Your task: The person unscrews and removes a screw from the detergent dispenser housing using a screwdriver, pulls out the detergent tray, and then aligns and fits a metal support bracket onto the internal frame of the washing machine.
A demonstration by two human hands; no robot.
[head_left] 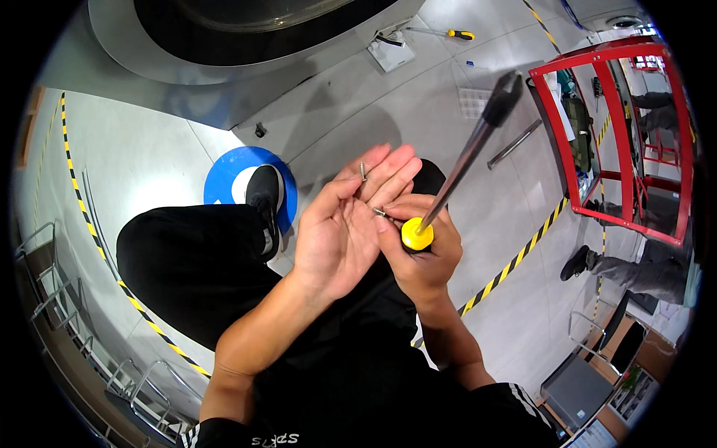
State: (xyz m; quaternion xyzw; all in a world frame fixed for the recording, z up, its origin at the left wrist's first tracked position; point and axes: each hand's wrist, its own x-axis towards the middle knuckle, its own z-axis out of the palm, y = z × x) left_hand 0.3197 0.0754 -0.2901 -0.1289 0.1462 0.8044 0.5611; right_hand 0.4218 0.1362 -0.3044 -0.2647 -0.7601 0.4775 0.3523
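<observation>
My left hand (336, 231) is palm up with its fingers stretched out. A small metal screw (363, 172) lies on it near the thumb tip and the base of the fingers. Closed round a long screwdriver (459, 168), my right hand (427, 250) has the yellow handle end in its grip, and the dark-tipped shaft points up and away to the right. Between the right thumb and fingertips, just over the left palm, sits a second screw (381, 213). Most of the screwdriver handle is hidden inside the fist.
A large grey machine (209, 89) stands ahead. On the floor are a yellow-black screwdriver (461, 34), a pale flat tray (390, 54), a metal rod (515, 144) and a blue-white round marker (224, 168). At right stand a red frame (549, 112) and another person's leg (635, 275).
</observation>
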